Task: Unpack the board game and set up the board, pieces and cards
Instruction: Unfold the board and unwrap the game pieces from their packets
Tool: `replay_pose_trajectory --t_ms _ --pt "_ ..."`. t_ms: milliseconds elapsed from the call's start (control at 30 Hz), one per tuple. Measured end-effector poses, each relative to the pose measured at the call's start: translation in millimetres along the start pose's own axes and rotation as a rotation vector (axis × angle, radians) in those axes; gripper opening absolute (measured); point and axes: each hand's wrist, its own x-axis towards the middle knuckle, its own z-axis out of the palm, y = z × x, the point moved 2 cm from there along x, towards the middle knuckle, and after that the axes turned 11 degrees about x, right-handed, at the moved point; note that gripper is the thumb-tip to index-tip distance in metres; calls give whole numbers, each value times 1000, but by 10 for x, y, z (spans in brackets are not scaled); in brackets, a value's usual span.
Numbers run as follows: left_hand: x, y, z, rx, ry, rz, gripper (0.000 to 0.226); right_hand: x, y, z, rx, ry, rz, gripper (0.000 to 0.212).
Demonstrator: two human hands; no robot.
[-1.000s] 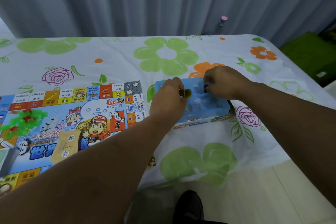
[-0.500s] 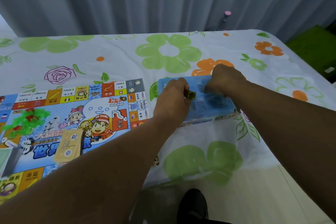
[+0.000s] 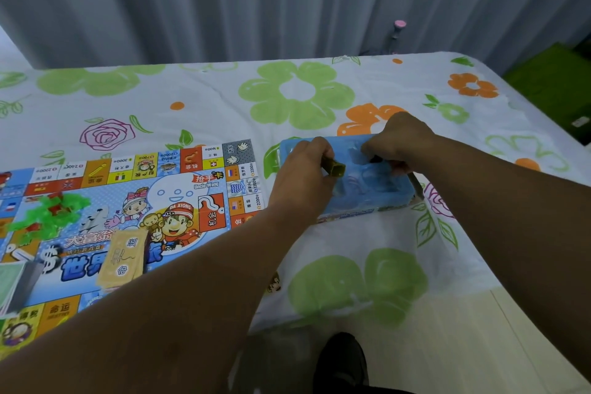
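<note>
The game board [image 3: 128,201] is spread flat, well left of both hands. The blue plastic tray [image 3: 367,198] is seen directly beneath them. The right hand [image 3: 403,141] is curled into the tray; whether anything is held cannot be told. An olive-yellow token [image 3: 335,167] is pinched by the left hand [image 3: 303,176].

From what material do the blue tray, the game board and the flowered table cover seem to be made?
Blue tray: likely thin moulded plastic, glossy, with shaped hollows catching light. Game board: probably printed card or paper, smooth, lying flat with straight edges. Table cover: seemingly printed fabric, matte; it wrinkles and hangs over the edge.
</note>
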Motion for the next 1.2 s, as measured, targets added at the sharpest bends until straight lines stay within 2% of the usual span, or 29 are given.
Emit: replay_pose_trajectory --t_ms 167,333,467,567,733,867,1033,1100,1200 --pt "15 68 -86 -94 58 -20 18 -88 -13 -61 69 66 -12 21" --pt "10 130 -230 -79 90 -23 14 -199 -196 -65 98 86 -75 17" --pt "-73 3 -479 -6 123 -54 14 -330 -476 111 165 16 -132 18" --pt "-162 -209 -729 27 132 -93 14 -507 -750 363 185 -101 -182 15" --pt "-365 -716 -1130 180 22 -176 15 -774 -1128 988 143 -311 -253 9" --pt "-502 -976 -1312 325 -101 -201 23 -884 -1226 1437 61 -385 -254 7" --pt "-553 -1161 -1394 434 -162 -233 18 -975 -1210 1773 -7 -501 -193 10" --pt "-565 -1188 -1390 462 -170 -229 18 -998 -1177 1850 -8 -539 -168 20" --pt "-560 -1210 -1390 481 -149 -263 16 -1029 -1162 1871 -6 -535 -154 15"
